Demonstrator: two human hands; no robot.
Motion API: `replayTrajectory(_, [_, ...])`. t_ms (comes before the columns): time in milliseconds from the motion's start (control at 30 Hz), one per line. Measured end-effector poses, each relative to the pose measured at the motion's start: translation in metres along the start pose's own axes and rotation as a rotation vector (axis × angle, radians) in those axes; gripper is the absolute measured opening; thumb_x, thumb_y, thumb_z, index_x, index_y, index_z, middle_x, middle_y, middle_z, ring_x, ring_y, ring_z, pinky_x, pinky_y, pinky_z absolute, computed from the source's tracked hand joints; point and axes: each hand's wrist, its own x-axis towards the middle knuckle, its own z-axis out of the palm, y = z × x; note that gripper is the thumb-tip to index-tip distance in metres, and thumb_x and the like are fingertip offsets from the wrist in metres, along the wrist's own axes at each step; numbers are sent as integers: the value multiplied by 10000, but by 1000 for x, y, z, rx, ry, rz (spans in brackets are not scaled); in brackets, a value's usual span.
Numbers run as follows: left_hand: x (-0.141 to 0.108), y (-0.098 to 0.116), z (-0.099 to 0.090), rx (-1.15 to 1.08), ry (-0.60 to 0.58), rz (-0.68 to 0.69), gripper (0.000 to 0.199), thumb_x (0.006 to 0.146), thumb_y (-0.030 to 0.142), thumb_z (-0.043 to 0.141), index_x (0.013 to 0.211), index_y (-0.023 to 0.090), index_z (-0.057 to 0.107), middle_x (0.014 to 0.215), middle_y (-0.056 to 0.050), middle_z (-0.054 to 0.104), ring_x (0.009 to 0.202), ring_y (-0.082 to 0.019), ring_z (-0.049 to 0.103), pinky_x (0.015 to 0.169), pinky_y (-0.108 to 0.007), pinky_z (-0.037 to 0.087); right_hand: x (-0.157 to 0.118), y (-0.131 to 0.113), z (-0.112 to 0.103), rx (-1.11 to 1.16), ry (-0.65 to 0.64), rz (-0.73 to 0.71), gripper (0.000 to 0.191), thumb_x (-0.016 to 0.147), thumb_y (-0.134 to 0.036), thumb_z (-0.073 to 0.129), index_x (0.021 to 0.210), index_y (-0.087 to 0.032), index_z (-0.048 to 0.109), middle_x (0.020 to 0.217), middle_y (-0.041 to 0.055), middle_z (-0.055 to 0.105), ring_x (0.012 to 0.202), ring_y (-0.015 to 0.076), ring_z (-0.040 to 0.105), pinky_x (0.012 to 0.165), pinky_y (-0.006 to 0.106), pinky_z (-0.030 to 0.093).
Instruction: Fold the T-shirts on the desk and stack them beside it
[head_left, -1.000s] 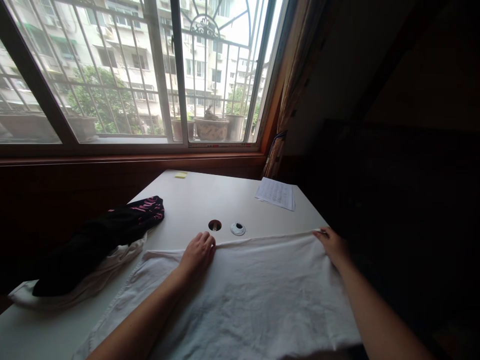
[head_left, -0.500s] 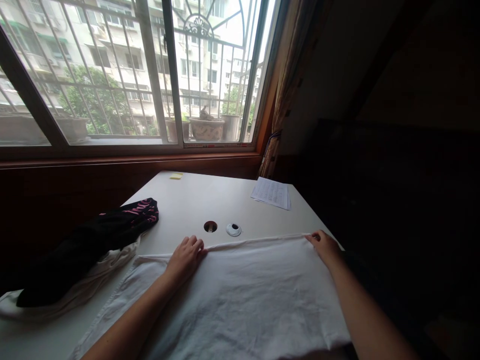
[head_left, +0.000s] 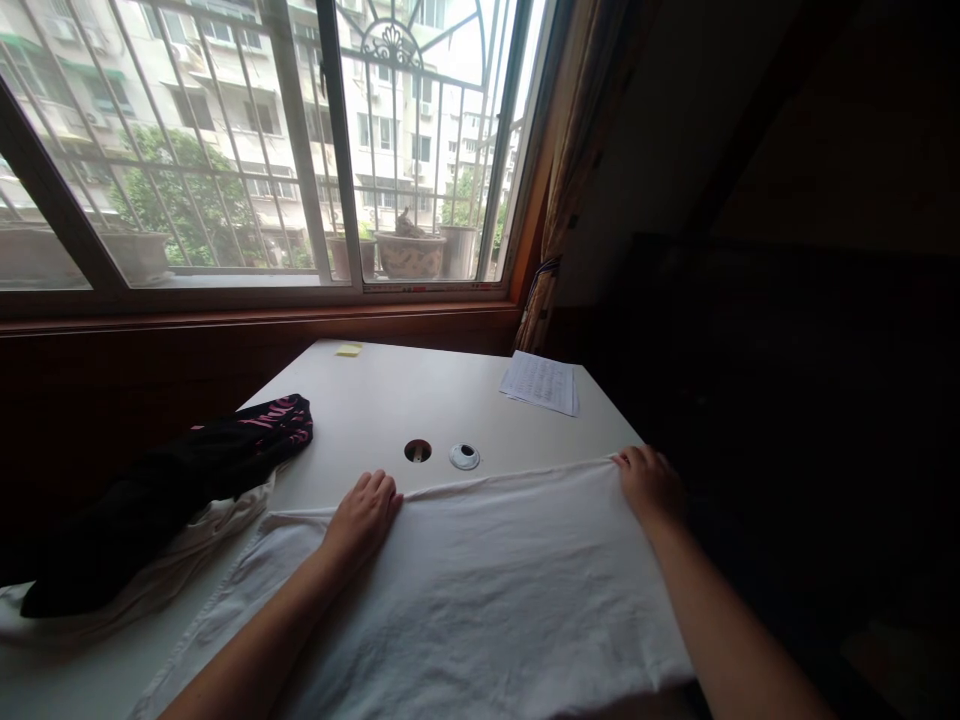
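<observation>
A white cloth garment lies spread over the near part of the white table, with soft creases across it. My left hand grips its far edge left of the middle, fingers curled down over the fabric. At the far right corner my right hand pinches the same edge, which runs taut between both hands. To the left of my left hand, more of the garment lies flat, with a seam along its side. Its near end runs out of view.
A black garment with pink lettering lies on a pale cloth at the left. Printed papers and a yellow sticky note rest at the back. Beyond the garment are a round table hole and its cover.
My right hand has moved slightly away from me and turned, pulling the corner outward so the edge lies straighter. The left hand stays at nearly the same spot on the cloth.
</observation>
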Motion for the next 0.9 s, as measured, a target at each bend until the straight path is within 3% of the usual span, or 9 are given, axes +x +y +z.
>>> replayTrajectory(200, [1,-1,2,63,-9,-15,234,1046,278,394,890,201,551,933,-74,575,892,-250,523,839,-393,459,4,-11,-6,-125,-197,-2,253,1002,-253,405,942,-210,647,1038,134,638,941,272,555,693,366,377])
replayTrajectory(433, [2,1,1,61,16,-58,182,1025,263,459,925,202,600,969,-74,594,930,-252,534,846,-390,485,3,-16,-21,-155,-64,-23,233,988,-269,448,952,-169,655,1020,144,663,980,299,557,762,395,412])
replayTrajectory(567, [1,1,-2,29,47,-39,181,1020,234,462,1018,206,640,1039,-82,626,978,-258,550,873,-405,507,5,-32,-41,40,-97,-141,361,1020,-273,343,986,-165,686,1019,150,688,1012,295,583,888,417,453])
replayTrajectory(667, [0,2,-7,-16,84,66,251,1028,214,436,1147,221,656,1193,-93,639,1101,-263,558,951,-429,500,-8,-56,-52,299,-261,-325,397,1024,-301,334,1120,-184,701,1175,121,697,1110,255,606,1019,392,454])
replayTrajectory(733, [-1,4,-8,-51,58,215,314,1040,220,414,1259,258,636,1346,-77,609,1270,-263,512,1055,-448,452,-25,-72,-55,379,-350,-412,426,1023,-367,356,1267,-196,661,1338,94,649,1226,235,581,1094,376,427])
replayTrajectory(833, [-4,7,-6,-71,-93,424,384,1059,317,409,1421,339,536,1509,-5,525,1467,-250,356,1190,-480,323,-49,-87,-54,391,-425,-425,574,1018,-490,340,1470,-176,506,1550,108,470,1406,261,449,1172,431,355])
replayTrajectory(900, [-5,8,-3,-57,-197,457,443,1064,415,387,1500,355,443,1565,17,463,1510,-251,289,1221,-500,264,-56,-90,-52,355,-461,-385,658,1015,-553,296,1542,-174,402,1616,107,359,1476,270,350,1211,468,282])
